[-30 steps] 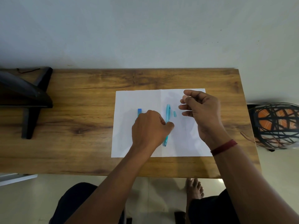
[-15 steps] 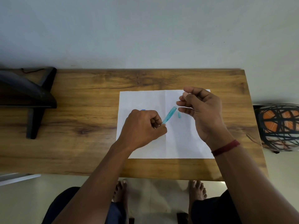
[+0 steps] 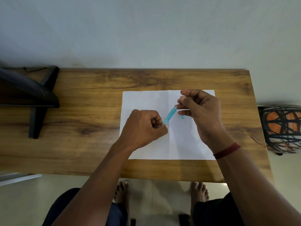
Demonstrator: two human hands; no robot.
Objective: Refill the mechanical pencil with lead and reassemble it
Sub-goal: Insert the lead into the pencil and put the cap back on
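Observation:
My left hand (image 3: 143, 128) grips the lower end of a translucent blue mechanical pencil barrel (image 3: 170, 115), which slants up to the right above the white paper sheet (image 3: 182, 144). My right hand (image 3: 200, 111) hovers at the barrel's upper open end, thumb and forefinger pinched together on something too thin to make out. A small blue cap piece (image 3: 182, 117) lies on the paper just below my right fingers. A sliver of another blue piece (image 3: 146, 110) peeks out behind my left knuckles.
The paper lies on a wooden table (image 3: 81, 144) set against a pale wall. A black stand (image 3: 35, 101) occupies the table's left end. A wire basket with orange contents (image 3: 281, 126) sits off the right edge. My bare feet show below the front edge.
My left hand has picked the pencil barrel up off the paper and tilted it toward my right hand, whose pinched fingers now meet the barrel's top end.

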